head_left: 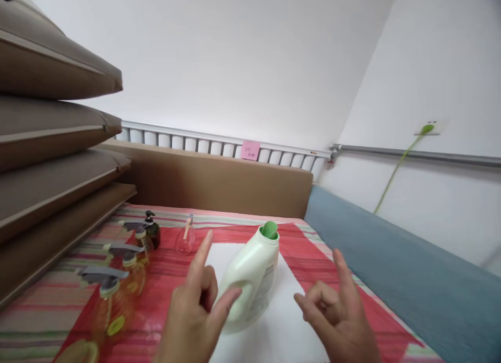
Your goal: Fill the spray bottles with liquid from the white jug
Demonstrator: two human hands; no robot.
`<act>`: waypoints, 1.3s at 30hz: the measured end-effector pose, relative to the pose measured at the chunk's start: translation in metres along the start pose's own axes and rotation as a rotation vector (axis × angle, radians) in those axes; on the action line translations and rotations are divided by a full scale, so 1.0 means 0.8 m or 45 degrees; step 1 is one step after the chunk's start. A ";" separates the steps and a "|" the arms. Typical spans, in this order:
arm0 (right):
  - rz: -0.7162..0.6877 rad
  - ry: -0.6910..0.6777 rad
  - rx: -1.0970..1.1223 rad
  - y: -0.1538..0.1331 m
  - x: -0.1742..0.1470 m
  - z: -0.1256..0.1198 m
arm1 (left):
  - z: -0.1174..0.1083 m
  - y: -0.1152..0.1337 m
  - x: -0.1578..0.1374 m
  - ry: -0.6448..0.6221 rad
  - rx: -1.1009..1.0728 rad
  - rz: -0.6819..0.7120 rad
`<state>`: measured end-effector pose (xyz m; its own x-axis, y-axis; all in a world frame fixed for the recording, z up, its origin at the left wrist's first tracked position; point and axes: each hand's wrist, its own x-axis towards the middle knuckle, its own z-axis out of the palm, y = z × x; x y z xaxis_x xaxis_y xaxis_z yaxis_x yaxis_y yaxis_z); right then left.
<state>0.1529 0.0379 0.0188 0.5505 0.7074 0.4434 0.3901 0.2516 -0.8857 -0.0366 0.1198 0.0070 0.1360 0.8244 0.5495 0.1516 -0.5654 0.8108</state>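
A pale green laundry detergent bottle (250, 279) stands on a white sheet (291, 305), its green spout (270, 230) showing with no cap on it. My left hand (199, 300) is in front of the bottle's left side, index finger and thumb stretched apart, the other fingers curled in. The thumb overlaps the bottle's handle area in the picture; whether it touches, I cannot tell. To the right, apart from the bottle, my right hand (334, 311) has its index finger raised and thumb out, the rest bent. Neither hand holds anything.
Several pump bottles (135, 274) line the left side, with a dark one (153, 232) behind. A clear bottle (185, 240) stands farther back on the red cloth (164, 279). Stacked brown cushions (50, 123) rise at left; a blue padded panel (376, 264) borders the right.
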 end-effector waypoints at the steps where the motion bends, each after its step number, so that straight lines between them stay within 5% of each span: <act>1: -0.044 0.021 -0.038 0.002 -0.003 0.000 | 0.003 0.000 -0.005 -0.069 -0.003 0.012; 5: -0.076 -0.032 -0.196 0.026 -0.003 0.005 | 0.020 -0.026 0.000 -0.320 0.053 -0.062; 10: -0.040 -0.097 -0.252 0.049 0.002 0.009 | 0.030 -0.048 0.013 -0.436 0.173 -0.131; 18: -0.148 -0.154 -0.271 0.056 -0.002 0.009 | 0.012 -0.028 0.010 -0.418 0.063 -0.054; 26: -0.035 -0.146 -0.102 0.037 -0.001 0.025 | -0.009 -0.031 0.017 -0.248 -0.073 -0.040; 39: -0.057 -0.191 -0.188 0.054 0.025 0.008 | -0.027 -0.041 0.038 -0.120 0.087 -0.112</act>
<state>0.1758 0.0670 -0.0111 0.4185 0.7910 0.4464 0.5213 0.1933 -0.8312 -0.0589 0.1639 0.0012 0.2103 0.8664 0.4529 0.2332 -0.4943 0.8374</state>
